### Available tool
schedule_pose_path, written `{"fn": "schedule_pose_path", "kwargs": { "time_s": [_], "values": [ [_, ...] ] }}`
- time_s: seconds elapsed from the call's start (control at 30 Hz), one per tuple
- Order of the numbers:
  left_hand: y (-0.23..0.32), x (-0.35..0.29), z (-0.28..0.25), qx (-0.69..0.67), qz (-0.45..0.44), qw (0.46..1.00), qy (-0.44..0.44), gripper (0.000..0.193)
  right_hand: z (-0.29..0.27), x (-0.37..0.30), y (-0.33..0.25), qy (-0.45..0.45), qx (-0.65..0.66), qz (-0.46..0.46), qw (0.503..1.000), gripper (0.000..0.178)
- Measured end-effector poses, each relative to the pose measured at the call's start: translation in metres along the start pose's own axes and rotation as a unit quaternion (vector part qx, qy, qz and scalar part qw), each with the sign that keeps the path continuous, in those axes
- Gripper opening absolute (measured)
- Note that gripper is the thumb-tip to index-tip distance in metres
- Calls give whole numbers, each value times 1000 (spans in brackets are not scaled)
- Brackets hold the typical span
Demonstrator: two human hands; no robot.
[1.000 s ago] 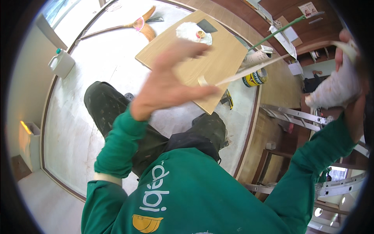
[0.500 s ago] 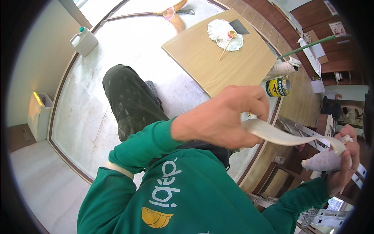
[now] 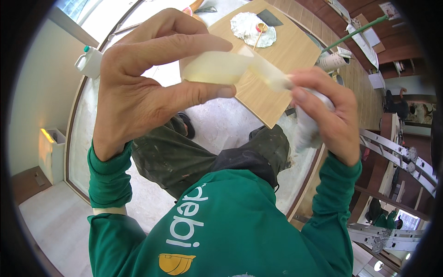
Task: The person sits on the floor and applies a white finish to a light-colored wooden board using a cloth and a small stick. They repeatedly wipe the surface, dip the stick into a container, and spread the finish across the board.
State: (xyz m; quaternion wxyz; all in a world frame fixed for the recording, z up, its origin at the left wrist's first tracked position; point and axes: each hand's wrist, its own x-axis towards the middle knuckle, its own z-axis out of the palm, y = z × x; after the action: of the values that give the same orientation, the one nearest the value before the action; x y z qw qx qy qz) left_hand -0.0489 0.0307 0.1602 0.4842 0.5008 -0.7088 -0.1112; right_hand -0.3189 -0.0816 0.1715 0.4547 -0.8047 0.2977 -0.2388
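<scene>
A pale, flexible strip (image 3: 217,67) with a yellowish sheen along its lower side stretches between my hands, bent and slightly twisted midway. My left hand (image 3: 138,83) curls around its wide end, thumb below and fingers above. At the other end, the thumb and fingertips of my right hand (image 3: 330,111) pinch the strip. A crumpled whitish cloth (image 3: 308,129) is tucked under that same hand, partly hidden by the palm. Both hands are raised in front of me, above the light wood-look board (image 3: 272,104).
On the board lie a white crumpled sheet (image 3: 240,30), a stick (image 3: 260,37) and a dark flat piece (image 3: 269,17). A white jug (image 3: 90,63) stands far left. Ladders (image 3: 397,154) are at the right. Another person (image 3: 397,104) is in the right background.
Both hands have come up in front of me, the left moving left and up, the right moving left from the far right. The strip came along, still held at both ends.
</scene>
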Motion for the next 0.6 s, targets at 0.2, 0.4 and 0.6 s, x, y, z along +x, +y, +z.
{"fn": "schedule_pose_path", "kwargs": {
  "time_s": [0.2,0.4,0.6],
  "values": [
    [-16,-7,-2,46,-23,999,7,54,45,46,5,-60,-44,-137,988,16],
    [-28,-18,0,17,-51,999,-2,53,63,53,2,-116,-92,-148,978,11],
    [-35,-25,8,14,-52,999,0,41,76,53,6,-112,-89,-155,978,10]
  ]
}}
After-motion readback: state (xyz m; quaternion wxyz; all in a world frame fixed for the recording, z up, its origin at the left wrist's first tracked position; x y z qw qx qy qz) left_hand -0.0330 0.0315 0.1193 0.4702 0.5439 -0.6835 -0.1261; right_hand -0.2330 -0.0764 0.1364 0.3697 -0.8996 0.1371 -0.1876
